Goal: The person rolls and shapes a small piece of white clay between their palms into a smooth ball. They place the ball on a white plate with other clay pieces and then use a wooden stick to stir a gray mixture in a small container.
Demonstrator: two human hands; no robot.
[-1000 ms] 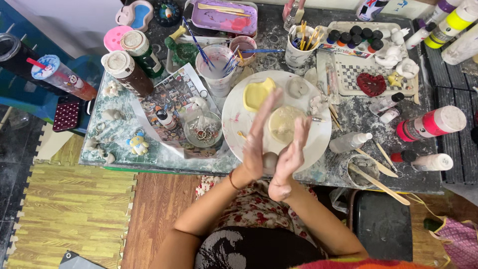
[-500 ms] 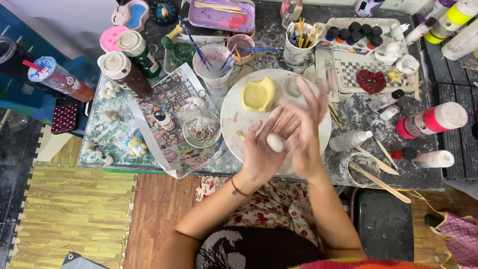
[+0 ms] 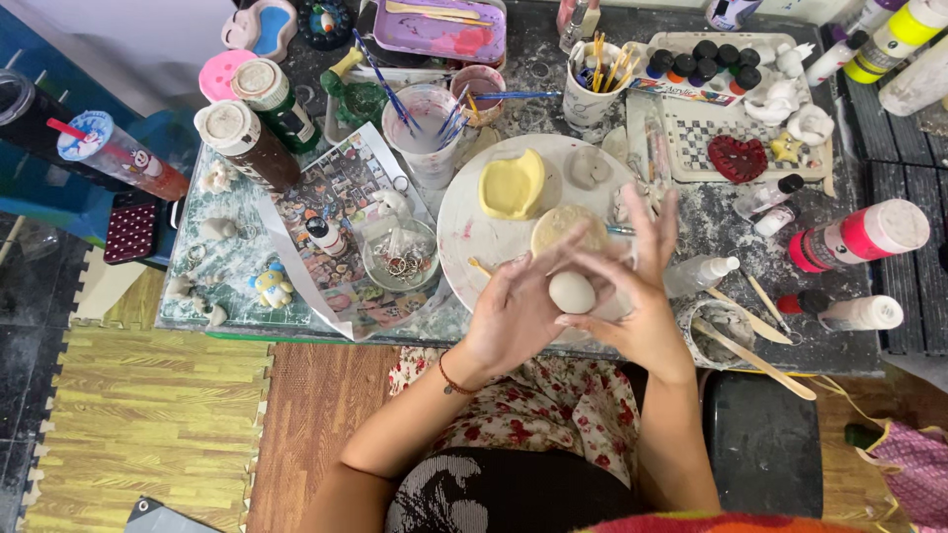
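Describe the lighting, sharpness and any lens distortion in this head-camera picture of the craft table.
Head view: light is even and soft, with only faint shadows under both hands; the pale clay ball between the left hand and right hand is sharp, no motion blur. The white round plate is bright but not glaring. Wide-angle bending shows at the edges, where the foam mat and bottles lean outward.

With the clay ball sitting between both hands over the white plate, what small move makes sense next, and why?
Probably another short roll between the palms. The clay ball looks egg-shaped rather than round, and it is cradled between the left hand and right hand, above the white plate, not resting on it. The yellow piece lies apart, untouched.
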